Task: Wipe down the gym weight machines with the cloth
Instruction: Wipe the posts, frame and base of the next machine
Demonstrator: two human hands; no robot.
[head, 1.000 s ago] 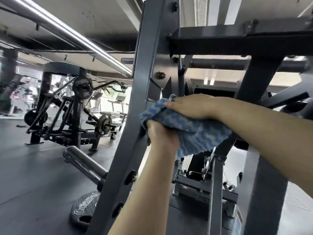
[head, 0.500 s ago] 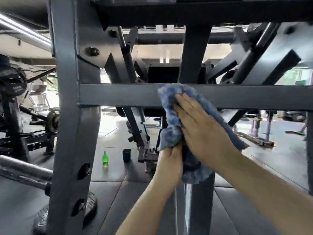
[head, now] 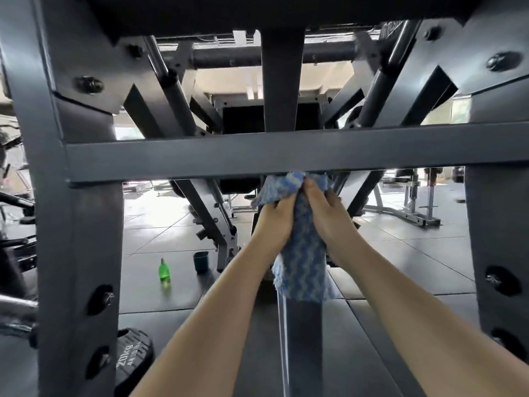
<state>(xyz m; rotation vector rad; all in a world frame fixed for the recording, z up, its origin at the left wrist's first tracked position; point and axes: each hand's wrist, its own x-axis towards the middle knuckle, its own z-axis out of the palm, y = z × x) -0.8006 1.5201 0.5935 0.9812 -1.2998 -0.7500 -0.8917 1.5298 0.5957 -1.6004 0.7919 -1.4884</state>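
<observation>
A blue and white wavy-patterned cloth (head: 303, 259) is wrapped round the grey vertical post (head: 305, 339) of the weight machine, just under the horizontal crossbar (head: 200, 156). My left hand (head: 274, 222) grips the cloth from the left side of the post. My right hand (head: 326, 216) grips it from the right, thumb near the top. The cloth's upper end is bunched against the underside of the crossbar. Its lower end hangs over the post's front.
Grey uprights with bolts stand at the left (head: 77, 253) and right (head: 498, 253). A weight plate (head: 131, 359) sits by the left upright's base. A green spray bottle (head: 164, 270) and a dark cup (head: 201, 262) stand on the black floor tiles behind the frame. Other machines (head: 412, 207) lie beyond.
Both hands have dropped from the crossbar onto the vertical post below it, now clasping the cloth round the post. The view has moved closer and lower.
</observation>
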